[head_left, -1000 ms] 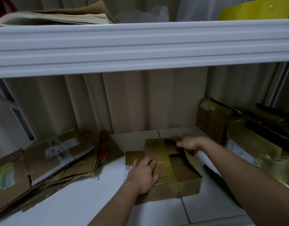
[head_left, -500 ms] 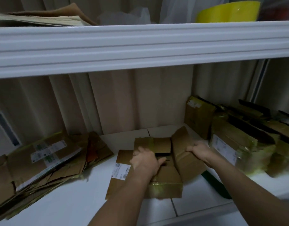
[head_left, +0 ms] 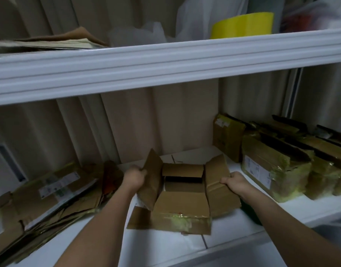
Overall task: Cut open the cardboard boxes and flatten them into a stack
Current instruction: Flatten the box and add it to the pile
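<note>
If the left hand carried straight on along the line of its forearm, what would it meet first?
Most likely the left flap of the open box, which the left hand already grips. Past it stands the beige curtain, though depth is hard to judge.

One opened box (head_left: 182, 197) between the fingers (head_left: 141, 171); one flattened stack (head_left: 48, 197) beyond the left fingers; roughly four taped boxes (head_left: 275, 174) beyond the right fingers (head_left: 226, 181).

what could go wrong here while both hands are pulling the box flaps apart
1. The left hand and right hand grip opposite flaps of the open box; yellowish tape remains on its front, so the cardboard may tear raggedly.
2. A sudden give could swing the right hand into the taped boxes close beside it.
</note>
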